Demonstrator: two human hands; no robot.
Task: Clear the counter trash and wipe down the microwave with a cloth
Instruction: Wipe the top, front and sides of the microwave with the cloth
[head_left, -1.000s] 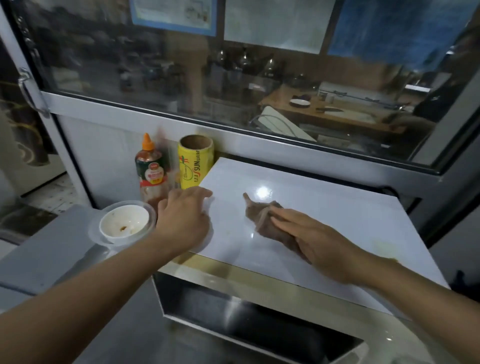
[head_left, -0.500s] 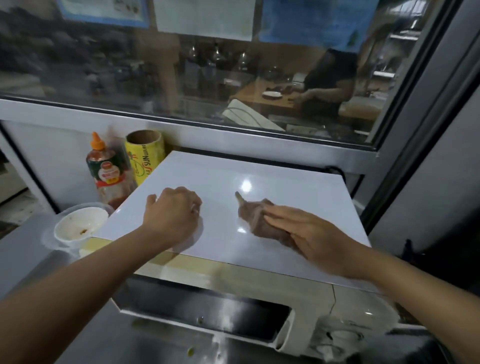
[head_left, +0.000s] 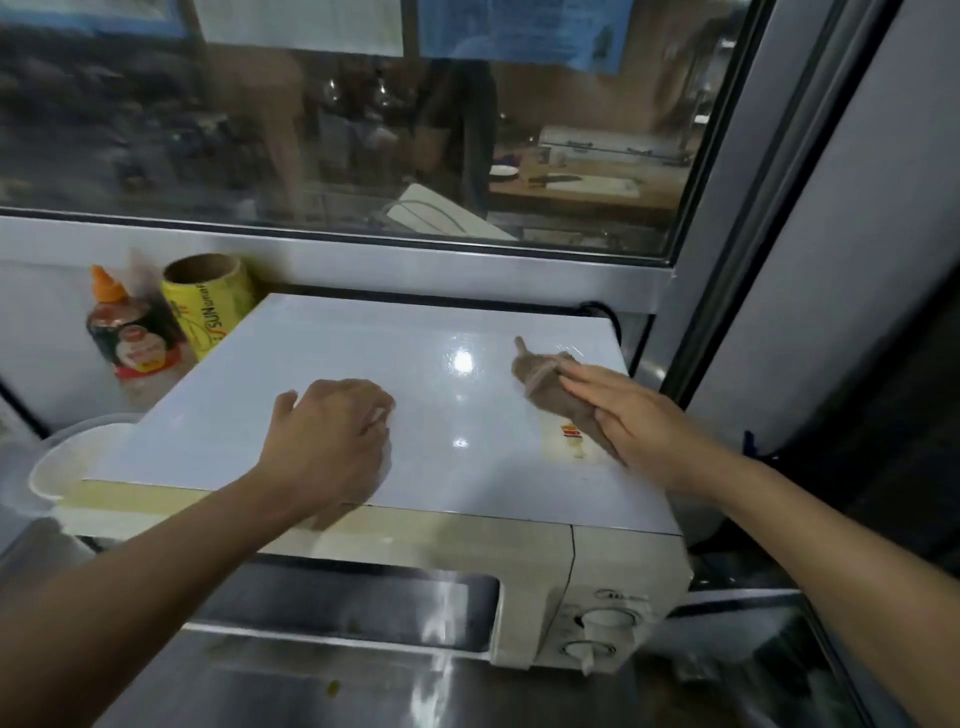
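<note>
Right hand (head_left: 639, 421) presses the brown cloth (head_left: 553, 387) under straight fingers at the microwave (head_left: 332, 353) top's right rear, left hand (head_left: 332, 441) braces curled and empty; overlapping passes should reach the stain (head_left: 571, 441) beside it.

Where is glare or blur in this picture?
Head view: bright glare spots on the microwave top, left of the cloth; the window scene and the bottle are blurred; the frame at right bends from wide-angle distortion.
</note>
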